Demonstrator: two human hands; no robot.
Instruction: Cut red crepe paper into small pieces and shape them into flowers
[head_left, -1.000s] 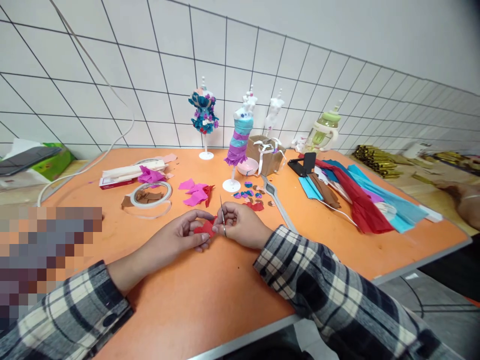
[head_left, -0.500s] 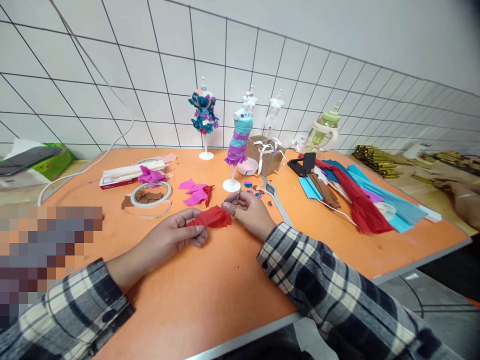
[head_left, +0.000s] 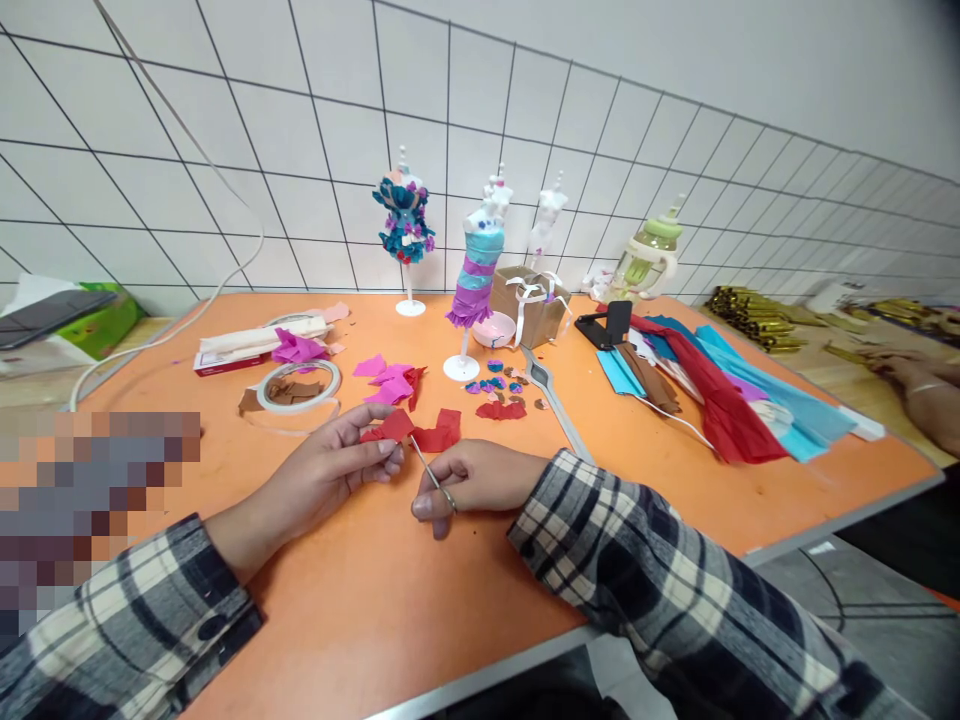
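My left hand (head_left: pixel 337 465) pinches a small piece of red crepe paper (head_left: pixel 395 426) between thumb and fingers, just above the orange table (head_left: pixel 390 590). My right hand (head_left: pixel 480 478) is closed around small scissors (head_left: pixel 429 470), whose blades point up-left toward the red paper. A second loose red piece (head_left: pixel 442 432) lies on the table right behind the blades. Both sleeves are black-and-white plaid.
Pink paper scraps (head_left: pixel 386 380), a tape roll (head_left: pixel 298 385), three small mannequin stands (head_left: pixel 472 270), small paper flowers (head_left: pixel 495 385), a brown gift box (head_left: pixel 531 305), and sheets of red and blue crepe paper (head_left: pixel 720 395) cover the far table. Another person's hand (head_left: pixel 919 395) works at the right.
The red paper, stretched between both hands half a second ago, is now in two pieces. My right hand drew back toward me with the scissors; my left hand kept one piece.
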